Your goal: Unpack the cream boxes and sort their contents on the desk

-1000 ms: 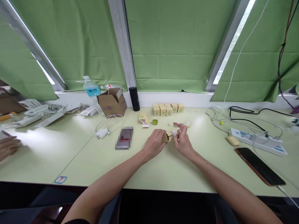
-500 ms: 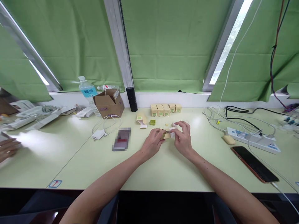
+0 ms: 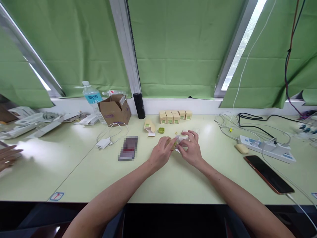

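Note:
Between my hands is a small pale-yellow cardboard box (image 3: 172, 147), its top open and something green showing in it. My left hand (image 3: 159, 153) is closed round its left side. The fingers of my right hand (image 3: 192, 150) are pinched at a white flap or paper (image 3: 182, 138) at the box's right side; the exact grip is partly hidden. Just beyond my hands lie a small green square case (image 3: 161, 130) and a tiny yellow-green piece (image 3: 176, 133). An opened pale-yellow box (image 3: 149, 126) with a white flap rests to their left.
Several small closed boxes (image 3: 169, 117) stand in a row by the wall. On the left are a phone (image 3: 128, 148), a white charger (image 3: 103, 142), a brown carton (image 3: 116, 110) and a black cylinder (image 3: 139, 105). A power strip (image 3: 267, 148) and another phone (image 3: 268, 173) lie right. A co-worker's hand (image 3: 8, 157) shows far left.
My right hand has moved slightly left and closer to the box, its fingertips now lower at the opening. The white flap shows more widely. My left hand has stayed almost in place.

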Action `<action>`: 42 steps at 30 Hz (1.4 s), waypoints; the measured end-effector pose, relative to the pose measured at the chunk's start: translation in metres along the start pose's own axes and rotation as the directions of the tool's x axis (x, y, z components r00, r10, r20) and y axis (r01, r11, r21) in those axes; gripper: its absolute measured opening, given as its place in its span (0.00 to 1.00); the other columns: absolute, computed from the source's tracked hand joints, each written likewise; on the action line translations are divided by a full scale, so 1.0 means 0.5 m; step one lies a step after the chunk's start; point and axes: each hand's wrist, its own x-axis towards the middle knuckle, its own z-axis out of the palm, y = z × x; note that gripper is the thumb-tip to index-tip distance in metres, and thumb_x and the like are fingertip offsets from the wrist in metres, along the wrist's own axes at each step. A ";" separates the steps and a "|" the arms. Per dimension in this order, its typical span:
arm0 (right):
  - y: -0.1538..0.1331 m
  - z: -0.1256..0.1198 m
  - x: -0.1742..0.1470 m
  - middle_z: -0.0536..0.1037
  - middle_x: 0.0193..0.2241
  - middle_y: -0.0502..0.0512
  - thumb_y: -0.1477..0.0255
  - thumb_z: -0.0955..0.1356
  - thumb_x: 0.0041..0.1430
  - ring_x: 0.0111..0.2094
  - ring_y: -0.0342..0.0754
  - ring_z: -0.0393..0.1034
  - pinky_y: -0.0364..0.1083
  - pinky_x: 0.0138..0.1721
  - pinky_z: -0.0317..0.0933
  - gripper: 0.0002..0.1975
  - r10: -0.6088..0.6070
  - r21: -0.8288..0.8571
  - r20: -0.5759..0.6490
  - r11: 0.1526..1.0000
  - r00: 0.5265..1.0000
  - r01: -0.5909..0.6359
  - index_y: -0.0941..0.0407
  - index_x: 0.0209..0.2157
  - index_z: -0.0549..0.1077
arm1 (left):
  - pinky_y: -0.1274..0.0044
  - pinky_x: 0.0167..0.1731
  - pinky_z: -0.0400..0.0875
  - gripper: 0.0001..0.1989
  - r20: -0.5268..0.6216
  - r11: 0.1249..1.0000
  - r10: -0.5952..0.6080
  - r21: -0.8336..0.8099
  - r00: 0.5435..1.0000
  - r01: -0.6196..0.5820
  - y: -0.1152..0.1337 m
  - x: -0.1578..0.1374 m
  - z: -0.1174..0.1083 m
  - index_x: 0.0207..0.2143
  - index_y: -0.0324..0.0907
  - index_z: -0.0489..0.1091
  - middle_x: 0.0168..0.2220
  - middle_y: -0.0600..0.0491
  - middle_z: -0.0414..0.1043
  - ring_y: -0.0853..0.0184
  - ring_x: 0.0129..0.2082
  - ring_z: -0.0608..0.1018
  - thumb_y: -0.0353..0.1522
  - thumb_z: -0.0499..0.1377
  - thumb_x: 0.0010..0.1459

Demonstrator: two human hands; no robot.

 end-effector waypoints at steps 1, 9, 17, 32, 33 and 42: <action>0.000 0.002 -0.001 0.72 0.52 0.61 0.67 0.72 0.60 0.62 0.66 0.53 0.66 0.53 0.67 0.09 0.033 0.006 0.022 0.999 0.999 -0.033 0.52 0.26 0.76 | 0.72 0.38 0.80 0.29 -0.001 0.999 0.017 0.034 1.000 -0.017 0.000 -0.001 0.001 0.69 0.49 0.54 0.52 0.41 0.68 0.55 0.55 0.73 0.27 0.52 0.68; 0.004 0.019 0.000 0.73 0.52 0.61 0.67 0.70 0.61 0.62 0.63 0.56 0.67 0.62 0.58 0.09 0.177 0.183 0.037 0.966 0.983 -0.181 0.52 0.27 0.77 | 0.80 0.28 0.74 0.32 0.052 0.981 0.046 0.188 0.998 -0.055 0.002 -0.004 0.009 0.69 0.49 0.55 0.50 0.42 0.68 0.56 0.53 0.73 0.24 0.55 0.65; 0.008 -0.006 0.017 0.79 0.50 0.62 0.58 0.67 0.66 0.53 0.56 0.74 0.59 0.55 0.67 0.13 0.375 0.539 0.081 0.763 0.923 -0.358 0.52 0.33 0.68 | 0.74 0.33 0.77 0.38 0.151 0.983 -0.180 0.067 0.972 0.172 -0.006 0.007 -0.005 0.71 0.52 0.47 0.51 0.44 0.67 0.55 0.54 0.72 0.25 0.56 0.62; 0.076 -0.019 0.041 0.83 0.40 0.58 0.64 0.65 0.64 0.42 0.53 0.79 0.54 0.44 0.70 0.08 0.358 0.479 0.162 0.786 0.920 -0.391 0.51 0.33 0.63 | 0.63 0.45 0.75 0.31 0.113 0.908 -0.405 -0.064 0.907 0.413 -0.051 0.013 -0.013 0.64 0.45 0.58 0.54 0.41 0.67 0.49 0.58 0.68 0.25 0.58 0.59; 0.079 -0.019 0.040 0.83 0.40 0.58 0.65 0.64 0.64 0.42 0.53 0.79 0.54 0.44 0.70 0.07 0.332 0.438 0.199 0.812 0.922 -0.386 0.51 0.33 0.64 | 0.61 0.48 0.74 0.30 0.099 0.894 -0.427 -0.105 0.899 0.436 -0.056 0.014 -0.012 0.63 0.45 0.58 0.55 0.41 0.67 0.49 0.59 0.68 0.25 0.59 0.59; 0.099 -0.007 0.020 0.83 0.41 0.57 0.70 0.64 0.63 0.47 0.53 0.79 0.56 0.48 0.72 0.04 0.165 0.302 0.410 0.903 0.897 -0.304 0.52 0.34 0.70 | 0.65 0.47 0.76 0.29 0.218 0.411 -0.604 -0.738 0.766 0.535 -0.067 0.021 0.016 0.59 0.44 0.59 0.56 0.40 0.70 0.55 0.56 0.74 0.36 0.65 0.58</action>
